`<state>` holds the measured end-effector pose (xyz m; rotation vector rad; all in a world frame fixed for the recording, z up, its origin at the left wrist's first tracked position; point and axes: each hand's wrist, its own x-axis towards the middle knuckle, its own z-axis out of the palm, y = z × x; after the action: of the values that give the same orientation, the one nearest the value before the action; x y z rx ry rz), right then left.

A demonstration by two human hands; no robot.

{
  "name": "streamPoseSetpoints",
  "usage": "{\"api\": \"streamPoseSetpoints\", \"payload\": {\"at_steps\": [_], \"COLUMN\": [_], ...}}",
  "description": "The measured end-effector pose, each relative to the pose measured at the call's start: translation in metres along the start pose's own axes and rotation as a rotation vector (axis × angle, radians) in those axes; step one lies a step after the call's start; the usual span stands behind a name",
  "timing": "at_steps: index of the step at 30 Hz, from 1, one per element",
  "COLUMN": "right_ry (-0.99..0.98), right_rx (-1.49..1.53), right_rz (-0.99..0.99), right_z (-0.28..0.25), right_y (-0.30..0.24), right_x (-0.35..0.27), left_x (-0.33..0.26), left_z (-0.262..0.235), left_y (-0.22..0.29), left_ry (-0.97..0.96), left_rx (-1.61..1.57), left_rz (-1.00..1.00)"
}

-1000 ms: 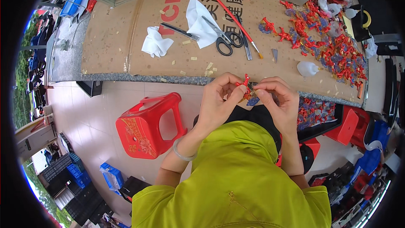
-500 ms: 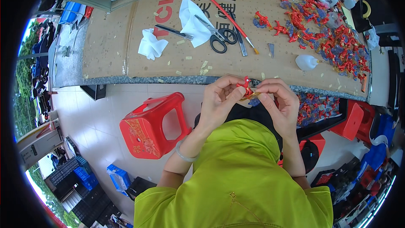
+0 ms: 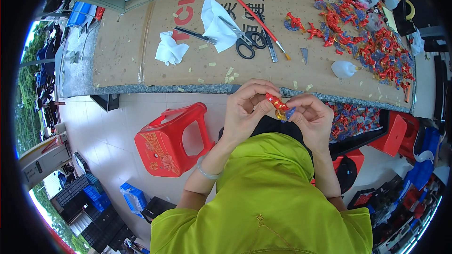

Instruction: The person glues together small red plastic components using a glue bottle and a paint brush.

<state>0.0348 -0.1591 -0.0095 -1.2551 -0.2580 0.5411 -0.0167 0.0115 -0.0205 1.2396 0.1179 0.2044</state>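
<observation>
Just off the near edge of the workbench, my two hands hold one small figurine (image 3: 278, 105), red above with a gold and translucent blue-purple base. It lies tilted between them. My left hand (image 3: 248, 109) pinches the red part between thumb and fingers. With thumb and curled fingers, my right hand (image 3: 310, 115) grips the blue-purple end. A white squeeze bottle (image 3: 343, 69) with a thin tip lies on the bench beyond my right hand. Many similar figurines (image 3: 383, 56) are heaped at the bench's right side.
Cardboard (image 3: 122, 61) covers the bench. On it lie black-handled scissors (image 3: 245, 47), a red paintbrush (image 3: 256, 19), tweezers (image 3: 195, 35), a small blade (image 3: 304, 55) and white tissues (image 3: 171, 49). A red stool (image 3: 165, 148) stands at the left; a black tray (image 3: 360, 142) of figurines sits at the right.
Between my fingers the figurine has turned from upright to tilted, showing more of its gold and blue-purple base. Both hands still hold it, their fingers slightly shifted.
</observation>
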Motion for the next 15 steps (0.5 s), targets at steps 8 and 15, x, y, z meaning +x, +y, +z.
{"api": "streamPoseSetpoints", "payload": {"at_steps": [8, 15], "right_ry": [-0.007, 0.021], "right_rx": [0.258, 0.44], "right_rz": [0.052, 0.068], "right_z": [-0.001, 0.006], "right_y": [0.024, 0.04], "right_x": [0.001, 0.0], "left_x": [-0.001, -0.001], "left_z": [-0.001, 0.003], "left_y": [-0.001, 0.0], "left_ry": [-0.042, -0.017], "left_rx": [-0.211, -0.201], "left_rz": [-0.185, -0.322]}}
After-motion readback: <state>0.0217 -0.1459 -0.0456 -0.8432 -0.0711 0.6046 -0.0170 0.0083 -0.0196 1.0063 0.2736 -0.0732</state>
